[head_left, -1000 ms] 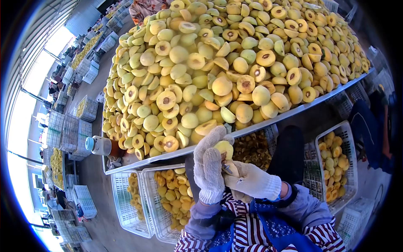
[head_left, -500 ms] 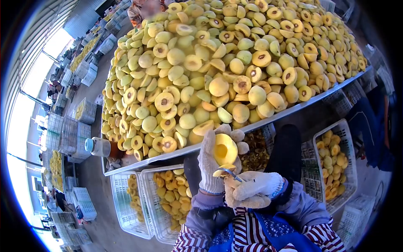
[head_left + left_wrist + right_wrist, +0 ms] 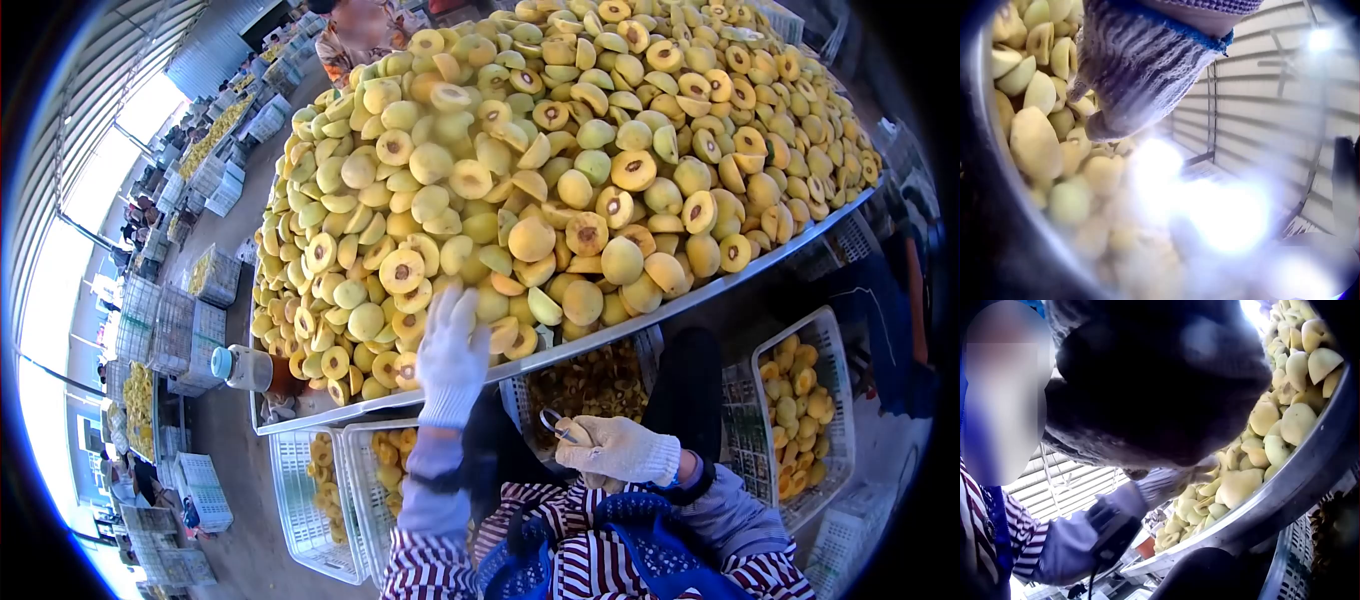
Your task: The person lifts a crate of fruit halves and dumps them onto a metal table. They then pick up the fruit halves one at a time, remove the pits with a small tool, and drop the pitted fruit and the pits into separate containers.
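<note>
Across the lap: striped clothing (image 3: 425,565) and a blue apron (image 3: 640,540) are covering the seated person.
Right hand: the gloved right hand (image 3: 625,450) is curling around a ring-ended tool (image 3: 573,432), its metal loop pointing away from the body toward the bench.
Scrap crate: a crate (image 3: 516,405) of dark brown bits is sitting just beyond the tool, between the dark-clad legs.
Side crates: on the right, a white crate (image 3: 843,430) is holding yellow fruit halves (image 3: 800,395); on the left, two more white crates (image 3: 300,500) are standing side by side, also containing halves.
Left hand: the gloved left hand (image 3: 452,358) is reaching over the near edge with fingers extended and holding nothing visible; whether the fingertips are touching fruit, I cannot tell.
Bench: the metal-rimmed bench (image 3: 560,350) is carrying a heaped pile (image 3: 600,170) of the same halves, many showing brown centres.
Bottle: a bottle (image 3: 245,368) with a pale blue lid is resting at the left end, near the pile.
Far side: a person in patterned clothing (image 3: 345,50) is facing the heap from the far left.
Background: crate stacks (image 3: 175,330) are lining the floor farther left, beneath a ribbed roof (image 3: 95,110).
</note>
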A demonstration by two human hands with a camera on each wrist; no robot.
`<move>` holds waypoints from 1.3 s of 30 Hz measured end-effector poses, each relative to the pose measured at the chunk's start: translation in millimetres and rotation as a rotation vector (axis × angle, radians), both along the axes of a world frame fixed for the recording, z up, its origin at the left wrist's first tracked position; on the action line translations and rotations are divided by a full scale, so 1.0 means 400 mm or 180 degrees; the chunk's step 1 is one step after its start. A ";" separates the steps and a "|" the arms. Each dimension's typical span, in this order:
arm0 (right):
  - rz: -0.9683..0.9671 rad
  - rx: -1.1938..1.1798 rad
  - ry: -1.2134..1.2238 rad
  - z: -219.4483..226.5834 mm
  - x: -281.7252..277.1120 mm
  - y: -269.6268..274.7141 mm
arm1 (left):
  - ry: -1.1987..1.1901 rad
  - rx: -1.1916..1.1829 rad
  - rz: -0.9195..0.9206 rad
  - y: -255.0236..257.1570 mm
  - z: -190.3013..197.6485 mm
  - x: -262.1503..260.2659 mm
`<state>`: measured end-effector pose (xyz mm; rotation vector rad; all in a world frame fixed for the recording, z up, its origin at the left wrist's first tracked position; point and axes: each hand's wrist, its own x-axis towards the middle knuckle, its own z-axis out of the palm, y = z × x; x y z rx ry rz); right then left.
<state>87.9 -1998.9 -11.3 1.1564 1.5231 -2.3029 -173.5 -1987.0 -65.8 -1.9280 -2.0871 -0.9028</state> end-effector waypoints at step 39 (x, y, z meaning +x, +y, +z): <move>-0.0526 0.3386 -0.0094 -0.045 -0.039 -0.004 | -0.5147 -0.0466 -0.0940 -0.089 0.060 0.205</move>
